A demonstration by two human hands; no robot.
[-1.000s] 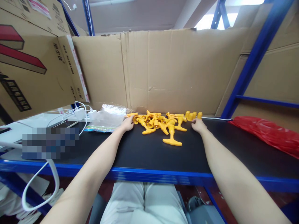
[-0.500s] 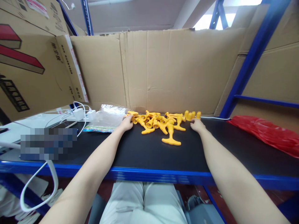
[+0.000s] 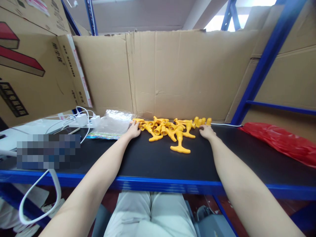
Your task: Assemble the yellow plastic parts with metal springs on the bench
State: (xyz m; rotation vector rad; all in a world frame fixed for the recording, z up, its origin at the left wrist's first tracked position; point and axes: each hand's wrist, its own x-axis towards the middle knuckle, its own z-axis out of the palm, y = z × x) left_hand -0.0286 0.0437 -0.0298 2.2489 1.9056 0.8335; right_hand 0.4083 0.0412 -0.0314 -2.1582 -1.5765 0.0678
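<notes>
A: Let's start at the hands! The left hand point(image 3: 134, 129) is at the left end of the pile, palm down, fingers bent away from us. Is it clamped on anything?

B: Can't tell; the back of the hand hides the fingertips. A yellow handle point(image 3: 137, 120) lies right beyond the fingers.

A: And the right hand point(image 3: 207, 132)?

B: Palm down as well, its fingertips just by a small cluster of yellow cups point(image 3: 209, 121). Whether the fingers are closed on one, I can't tell from here.

A: Between the two hands, there's the main attraction: a heap of T-shaped yellow handles point(image 3: 171, 134), tangled every which way, several showing hollow round ends.

B: One handle point(image 3: 180, 149) sticks out nearest us, its crossbar toward the person.

A: All of it sits on the black tabletop point(image 3: 153, 168), toward the back, close to the cardboard wall point(image 3: 182, 75).

B: Out left, a clear plastic bag point(image 3: 111, 126) lies flat near the left hand, then white chargers point(image 3: 81, 119) with cables.

A: Far right, a crumpled red bag point(image 3: 278, 140), well apart from the handles, and a blue post point(image 3: 266, 62) slants up behind it!
</notes>
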